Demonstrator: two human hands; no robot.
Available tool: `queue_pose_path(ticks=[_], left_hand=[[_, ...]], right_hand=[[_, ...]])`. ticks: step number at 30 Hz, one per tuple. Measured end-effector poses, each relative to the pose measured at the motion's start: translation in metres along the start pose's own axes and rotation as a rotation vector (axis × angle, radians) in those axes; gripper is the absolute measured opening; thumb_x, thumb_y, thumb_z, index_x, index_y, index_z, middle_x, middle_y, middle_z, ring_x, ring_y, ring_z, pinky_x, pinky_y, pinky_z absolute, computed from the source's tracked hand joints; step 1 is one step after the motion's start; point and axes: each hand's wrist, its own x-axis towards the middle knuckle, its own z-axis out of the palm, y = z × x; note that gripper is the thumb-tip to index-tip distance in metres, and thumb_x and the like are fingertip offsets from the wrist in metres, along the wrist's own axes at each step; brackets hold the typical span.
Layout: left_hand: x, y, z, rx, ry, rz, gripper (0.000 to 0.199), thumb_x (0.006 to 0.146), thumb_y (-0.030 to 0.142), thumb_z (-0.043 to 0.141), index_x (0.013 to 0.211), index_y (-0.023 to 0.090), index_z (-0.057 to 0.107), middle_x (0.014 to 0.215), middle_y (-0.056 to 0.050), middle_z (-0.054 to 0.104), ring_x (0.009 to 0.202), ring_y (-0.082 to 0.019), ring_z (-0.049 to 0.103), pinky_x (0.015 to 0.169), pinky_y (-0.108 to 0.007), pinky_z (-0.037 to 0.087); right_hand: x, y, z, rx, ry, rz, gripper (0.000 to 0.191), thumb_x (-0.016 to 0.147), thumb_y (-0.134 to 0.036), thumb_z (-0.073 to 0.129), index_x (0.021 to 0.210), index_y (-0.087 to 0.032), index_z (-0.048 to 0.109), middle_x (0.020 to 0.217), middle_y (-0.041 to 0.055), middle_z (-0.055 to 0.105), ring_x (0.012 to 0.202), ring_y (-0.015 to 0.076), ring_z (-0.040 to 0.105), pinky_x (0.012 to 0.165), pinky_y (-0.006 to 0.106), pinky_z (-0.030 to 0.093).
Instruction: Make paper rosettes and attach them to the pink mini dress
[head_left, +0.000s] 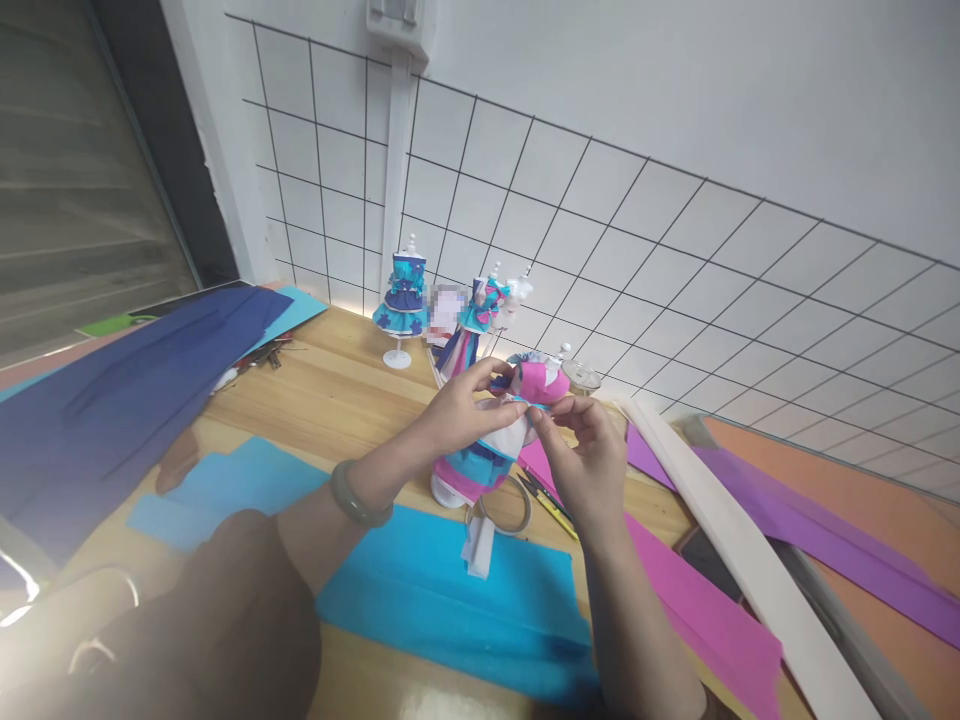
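A miniature dress (544, 382) on a small white mannequin leans between my hands, with a pink top and a skirt layered in white, blue and pink (476, 465). My left hand (480, 405) is closed at the waist, thumb pressed on the white layer and fingers behind the bodice. On the other side of the waist, my right hand (589, 445) pinches the dress edge between thumb and fingers. A thin blue strip shows at the waist between the two thumbs. The mannequin's white base (448, 492) rests on the table, and part of the dress is hidden by my fingers.
Behind stand a blue tiered dress (401, 305) and other dressed mannequins (480, 310). Blue paper sheets (450, 610) lie in front, with a tape roll (517, 510) and a yellow-handled cutter (556, 512) nearby. Pink (705, 610), purple and white strips spread right; dark blue paper (112, 400) lies left.
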Motion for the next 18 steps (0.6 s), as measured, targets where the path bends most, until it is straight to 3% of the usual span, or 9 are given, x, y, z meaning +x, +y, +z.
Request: queue_pose_path(ticks=[6, 18], left_hand=[[0.0001, 0.0000, -0.0017, 0.006, 0.005, -0.033, 0.032, 0.070, 0.028, 0.057, 0.100, 0.019, 0.050, 0.096, -0.003, 0.056, 0.086, -0.015, 0.054, 0.077, -0.027, 0.044], [-0.0004, 0.0010, 0.0007, 0.012, -0.010, 0.010, 0.032, 0.071, 0.023, 0.056, 0.102, 0.018, 0.050, 0.097, -0.003, 0.056, 0.087, -0.013, 0.052, 0.078, -0.026, 0.044]], right_hand=[[0.0010, -0.0016, 0.0000, 0.065, -0.044, 0.004, 0.013, 0.075, -0.030, 0.057, 0.078, -0.020, 0.050, 0.077, 0.0020, 0.057, 0.074, 0.0161, 0.055, 0.069, 0.032, 0.044], [-0.0001, 0.0000, 0.0014, -0.021, 0.035, -0.027, 0.012, 0.073, -0.028, 0.059, 0.076, -0.020, 0.050, 0.075, -0.0003, 0.054, 0.070, 0.0144, 0.051, 0.066, 0.030, 0.042]])
